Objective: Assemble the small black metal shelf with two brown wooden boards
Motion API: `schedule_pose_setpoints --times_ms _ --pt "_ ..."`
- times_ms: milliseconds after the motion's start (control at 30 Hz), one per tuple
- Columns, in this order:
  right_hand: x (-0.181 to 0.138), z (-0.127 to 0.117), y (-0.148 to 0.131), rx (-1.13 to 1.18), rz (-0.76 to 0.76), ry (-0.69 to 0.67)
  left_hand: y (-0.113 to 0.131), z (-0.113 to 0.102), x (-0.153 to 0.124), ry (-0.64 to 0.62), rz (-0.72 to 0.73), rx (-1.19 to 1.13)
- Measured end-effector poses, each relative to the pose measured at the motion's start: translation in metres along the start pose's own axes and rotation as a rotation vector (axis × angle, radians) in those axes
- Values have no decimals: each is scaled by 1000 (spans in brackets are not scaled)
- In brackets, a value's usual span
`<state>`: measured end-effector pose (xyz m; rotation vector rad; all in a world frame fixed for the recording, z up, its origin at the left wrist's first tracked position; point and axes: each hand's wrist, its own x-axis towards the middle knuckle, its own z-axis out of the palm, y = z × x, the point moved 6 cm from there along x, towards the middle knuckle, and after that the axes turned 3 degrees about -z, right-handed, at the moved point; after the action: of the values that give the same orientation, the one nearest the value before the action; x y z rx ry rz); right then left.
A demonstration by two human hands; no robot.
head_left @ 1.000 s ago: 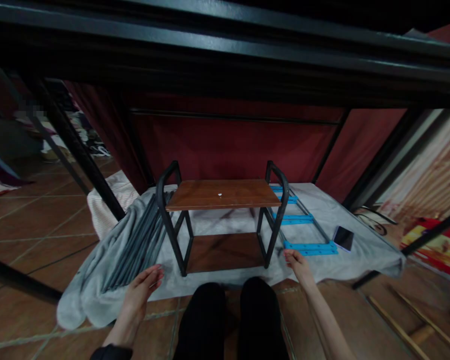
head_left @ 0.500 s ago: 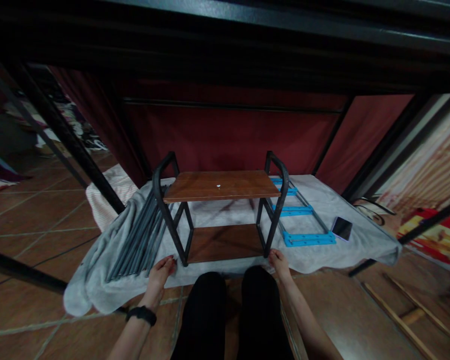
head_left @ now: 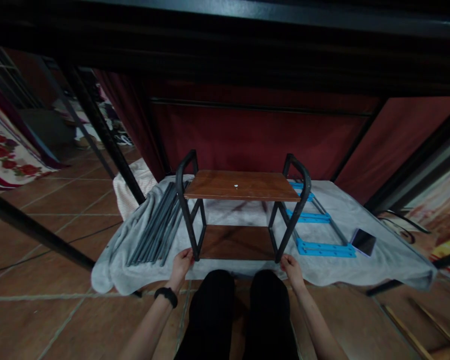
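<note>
A small rack (head_left: 243, 186) with two brown wooden shelves and black metal side frames stands on a grey cloth (head_left: 382, 250) on the floor. My left hand (head_left: 180, 264) rests on the cloth at the foot of the rack's near left leg, fingers curled, touching it. At the foot of the near right leg lies my right hand (head_left: 292, 267), fingers bent. Whether either hand grips the leg is unclear. My knees in black trousers (head_left: 240, 310) are just below the rack.
A bundle of grey metal rods (head_left: 153, 227) lies on the cloth left of the rack. Blue brackets on rails (head_left: 315, 235) and a dark phone (head_left: 363, 242) lie to the right. Black frame bars cross overhead and slant at left. Tiled floor surrounds the cloth.
Both hands moved inward and forward from the cloth's near edge to the feet of the rack's front legs. The view shifted a little, so the rack now sits further right.
</note>
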<state>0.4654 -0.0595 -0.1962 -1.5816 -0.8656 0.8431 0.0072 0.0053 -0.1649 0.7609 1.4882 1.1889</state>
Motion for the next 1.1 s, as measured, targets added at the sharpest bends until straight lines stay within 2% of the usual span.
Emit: schedule_pose_setpoints --times_ms 400,700,933,1100 --pt "15 -1 13 60 154 -57 -10 -2 9 31 82 26" --pt "2 -1 12 62 85 -59 -15 -3 8 53 27 54" --pt "17 2 12 18 139 -74 -8 -2 3 -7 74 63" --pt "15 3 12 16 162 -95 -4 -3 2 -67 69 58"
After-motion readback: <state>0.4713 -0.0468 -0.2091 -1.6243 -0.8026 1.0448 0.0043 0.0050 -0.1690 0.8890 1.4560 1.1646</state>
